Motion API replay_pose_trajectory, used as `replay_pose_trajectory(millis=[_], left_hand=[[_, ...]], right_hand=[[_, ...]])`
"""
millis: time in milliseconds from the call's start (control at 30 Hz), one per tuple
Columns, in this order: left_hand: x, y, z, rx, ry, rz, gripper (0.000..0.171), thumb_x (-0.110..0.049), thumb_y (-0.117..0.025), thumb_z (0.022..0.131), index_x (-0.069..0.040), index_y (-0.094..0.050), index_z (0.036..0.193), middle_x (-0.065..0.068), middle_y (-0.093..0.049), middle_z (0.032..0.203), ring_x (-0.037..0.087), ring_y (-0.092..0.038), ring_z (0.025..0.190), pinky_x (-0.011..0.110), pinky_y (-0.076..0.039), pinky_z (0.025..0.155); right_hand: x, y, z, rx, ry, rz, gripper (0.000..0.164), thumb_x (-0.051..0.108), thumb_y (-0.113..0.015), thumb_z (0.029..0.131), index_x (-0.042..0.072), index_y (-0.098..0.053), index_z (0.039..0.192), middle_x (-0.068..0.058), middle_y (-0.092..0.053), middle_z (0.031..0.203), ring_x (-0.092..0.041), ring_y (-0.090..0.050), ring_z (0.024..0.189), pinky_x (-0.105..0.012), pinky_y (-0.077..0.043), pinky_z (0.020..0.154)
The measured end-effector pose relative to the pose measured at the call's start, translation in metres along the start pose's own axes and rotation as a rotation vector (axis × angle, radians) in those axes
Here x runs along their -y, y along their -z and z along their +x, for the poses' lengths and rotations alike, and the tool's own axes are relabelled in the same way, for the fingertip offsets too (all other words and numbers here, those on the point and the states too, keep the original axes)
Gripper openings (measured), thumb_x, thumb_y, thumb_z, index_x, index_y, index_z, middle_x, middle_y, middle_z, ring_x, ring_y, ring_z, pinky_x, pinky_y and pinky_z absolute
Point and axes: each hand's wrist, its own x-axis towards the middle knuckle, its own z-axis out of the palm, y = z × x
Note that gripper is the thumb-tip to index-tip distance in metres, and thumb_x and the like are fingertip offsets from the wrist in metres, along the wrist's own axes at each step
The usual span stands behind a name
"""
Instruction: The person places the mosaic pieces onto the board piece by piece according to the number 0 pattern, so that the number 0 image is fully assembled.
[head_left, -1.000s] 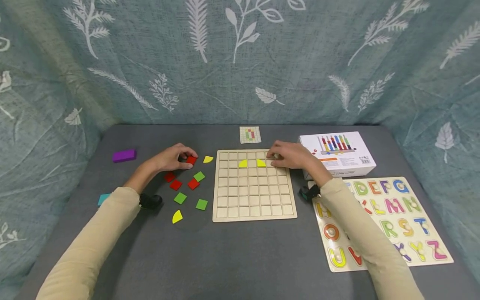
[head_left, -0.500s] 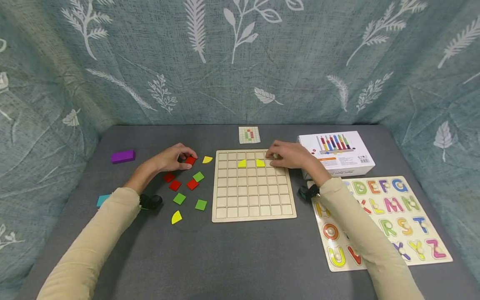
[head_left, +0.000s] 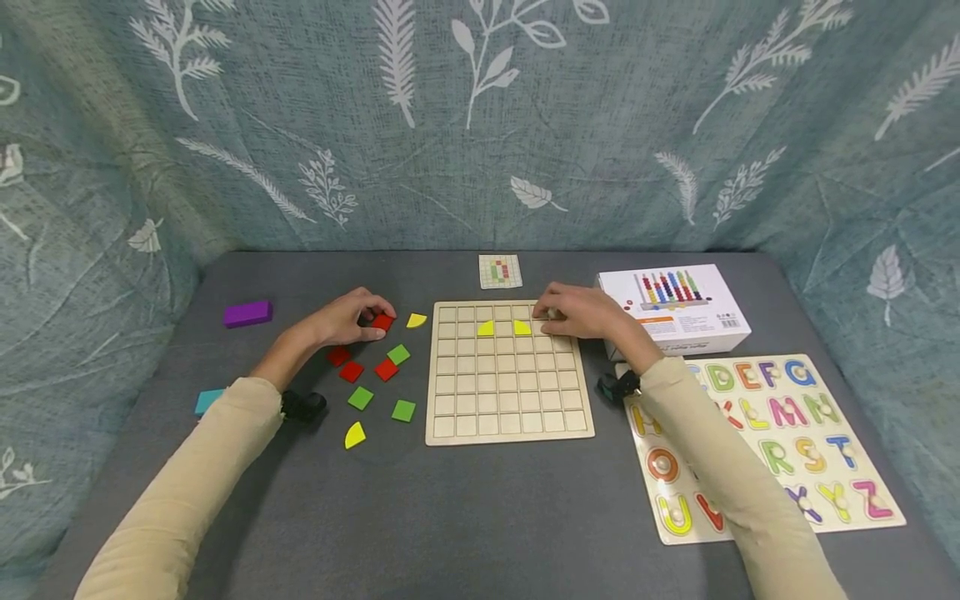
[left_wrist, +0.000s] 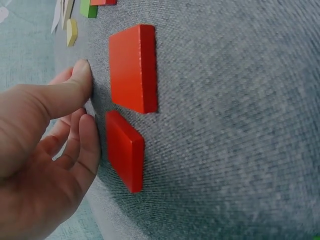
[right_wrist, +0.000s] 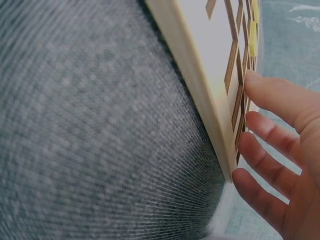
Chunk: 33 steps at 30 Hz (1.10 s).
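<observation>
My left hand (head_left: 347, 317) grips a red square tile (head_left: 383, 322) between thumb and fingers at the table surface; the left wrist view hides that tile behind the hand. Two more red tiles (left_wrist: 130, 70) lie close below its fingertips. On the upper right corner of a wooden grid board (head_left: 510, 440) rests my right hand (head_left: 577, 310), its fingers loosely bent and nothing seen between them. Two yellow quarter-circle pieces sit in the board's second row, a left one (head_left: 486, 328) and a right one (head_left: 522, 327).
Loose green tiles (head_left: 403, 410) and yellow quarter-circles (head_left: 355, 434) lie left of the board. A pattern card (head_left: 500, 272) lies behind it. To the right are a white abacus box (head_left: 675, 308) and a letter puzzle (head_left: 780, 433). Purple (head_left: 247, 313) and teal (head_left: 207, 402) blocks lie far left.
</observation>
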Motion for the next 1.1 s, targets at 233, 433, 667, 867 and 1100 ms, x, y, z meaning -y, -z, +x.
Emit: replay_pose_trajectory(millis=[233, 433, 667, 867, 1100], left_hand=[[-0.007, 0.000, 0.001, -0.020, -0.022, 0.064, 0.029, -0.005, -0.067, 0.090, 0.001, -0.061, 0.118, 0.021, -0.054, 0.110, 0.036, -0.055, 0.102, 0.052, -0.045, 0.093], [-0.040, -0.010, 0.017, -0.077, -0.086, 0.037, 0.033, -0.008, -0.069, 0.089, 0.000, -0.060, 0.119, 0.020, -0.058, 0.108, 0.033, -0.058, 0.099, 0.048, -0.049, 0.088], [-0.107, -0.047, 0.058, -0.046, -0.225, -0.019, 0.035, -0.016, -0.072, 0.088, -0.001, -0.061, 0.118, 0.016, -0.067, 0.108, 0.029, -0.064, 0.101, 0.040, -0.052, 0.088], [-0.127, -0.064, 0.080, -0.044, -0.185, 0.053, 0.027, -0.018, -0.072, 0.088, -0.008, -0.064, 0.112, 0.008, -0.069, 0.105, 0.024, -0.064, 0.100, 0.037, -0.052, 0.086], [-0.128, -0.067, 0.084, -0.032, -0.119, 0.089, 0.029, -0.022, -0.074, 0.087, -0.011, -0.065, 0.113, 0.008, -0.069, 0.109, 0.024, -0.064, 0.101, 0.038, -0.052, 0.087]], right_hand=[[0.000, -0.001, -0.001, -0.007, 0.003, 0.014, 0.027, 0.031, -0.062, 0.095, 0.019, -0.067, 0.119, -0.003, -0.060, 0.115, -0.016, -0.061, 0.093, -0.037, -0.051, 0.076], [0.000, -0.001, -0.001, -0.003, 0.009, 0.007, 0.027, 0.032, -0.063, 0.095, 0.019, -0.067, 0.119, -0.003, -0.060, 0.114, -0.015, -0.061, 0.092, -0.036, -0.050, 0.075], [0.000, -0.001, -0.001, -0.014, 0.007, 0.008, 0.026, 0.031, -0.063, 0.095, 0.019, -0.068, 0.118, -0.003, -0.060, 0.113, -0.016, -0.061, 0.091, -0.037, -0.050, 0.074], [0.000, -0.001, 0.000, -0.013, 0.004, -0.001, 0.027, 0.032, -0.063, 0.095, 0.019, -0.067, 0.118, -0.002, -0.060, 0.113, -0.015, -0.061, 0.091, -0.036, -0.050, 0.073], [-0.002, 0.000, -0.001, -0.017, 0.005, 0.010, 0.026, 0.031, -0.063, 0.095, 0.019, -0.068, 0.118, -0.003, -0.060, 0.113, -0.016, -0.061, 0.091, -0.036, -0.051, 0.074]])
